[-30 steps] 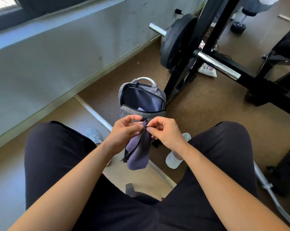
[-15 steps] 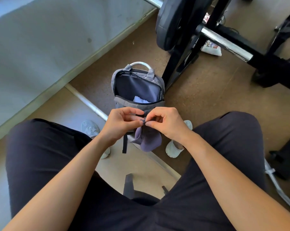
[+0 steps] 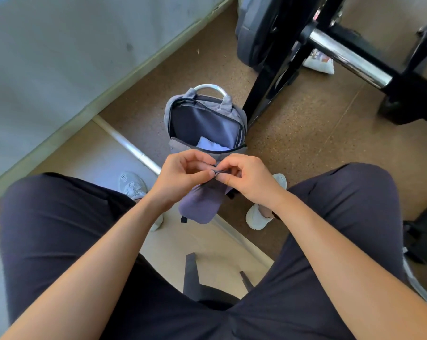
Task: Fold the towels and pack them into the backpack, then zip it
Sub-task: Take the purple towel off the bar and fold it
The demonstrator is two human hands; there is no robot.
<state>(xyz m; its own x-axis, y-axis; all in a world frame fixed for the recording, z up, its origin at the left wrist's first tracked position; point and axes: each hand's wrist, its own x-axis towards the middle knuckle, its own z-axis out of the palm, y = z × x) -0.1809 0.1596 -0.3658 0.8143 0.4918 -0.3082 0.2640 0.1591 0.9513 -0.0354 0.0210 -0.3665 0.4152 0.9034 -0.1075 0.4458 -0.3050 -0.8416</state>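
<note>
left hand (image 3: 183,176): fingers curled, pinching top edge of purple towel (image 3: 202,204) | right hand (image 3: 249,179): likewise pinching same edge, fingertips nearly meeting | towel: hangs frame centre, below hands | backpack (image 3: 205,119): unzipped, upright on floor, just above hands, pale folded towel (image 3: 211,146) inside

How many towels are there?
2. A purple cloth towel hangs from the left hand and right hand; a pale blue towel lies inside the open grey backpack. Others may be hidden.
</note>
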